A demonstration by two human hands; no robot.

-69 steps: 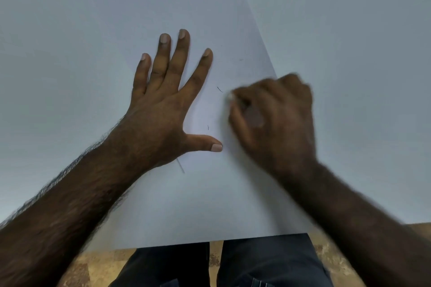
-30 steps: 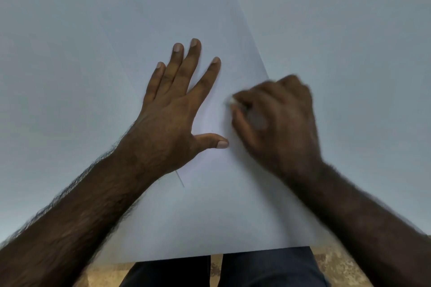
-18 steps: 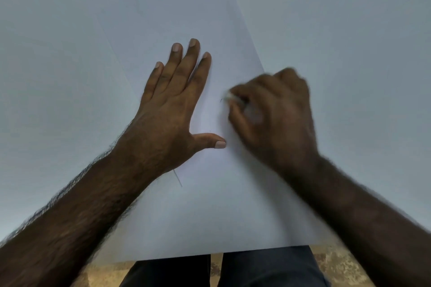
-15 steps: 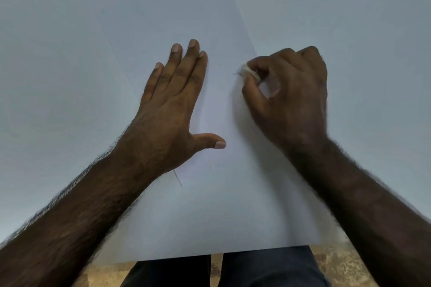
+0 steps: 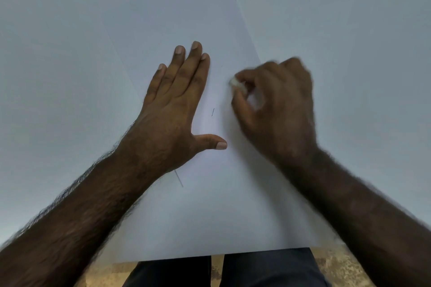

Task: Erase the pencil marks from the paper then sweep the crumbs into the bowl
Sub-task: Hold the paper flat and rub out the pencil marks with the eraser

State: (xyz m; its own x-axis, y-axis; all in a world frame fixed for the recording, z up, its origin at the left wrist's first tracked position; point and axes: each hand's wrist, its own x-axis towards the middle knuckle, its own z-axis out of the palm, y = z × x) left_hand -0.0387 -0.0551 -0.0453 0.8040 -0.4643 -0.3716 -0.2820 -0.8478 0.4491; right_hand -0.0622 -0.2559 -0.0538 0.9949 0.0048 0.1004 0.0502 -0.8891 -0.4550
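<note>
A white sheet of paper (image 5: 210, 212) lies on the pale table (image 5: 58, 77), reaching to the near edge. My left hand (image 5: 172, 112) lies flat on the paper, fingers straight and together, thumb spread to the right. My right hand (image 5: 277, 105), blurred, pinches a small white eraser (image 5: 234, 82) between thumb and fingertips, its tip on the paper near the right edge. A short dark pencil mark (image 5: 212, 112) shows between the hands. A faint line (image 5: 179, 178) runs out from under my left wrist. No bowl is in view.
The table's near edge (image 5: 163, 261) crosses the bottom of the frame, with my dark trousers (image 5: 210, 272) and a mottled brown floor (image 5: 338, 265) below it. Bare table surface (image 5: 361, 42) extends to the right of the paper.
My right hand with the eraser has rubbed back and forth near the paper's right edge, ending a little nearer than half a second ago. My left hand's fingers have closed together.
</note>
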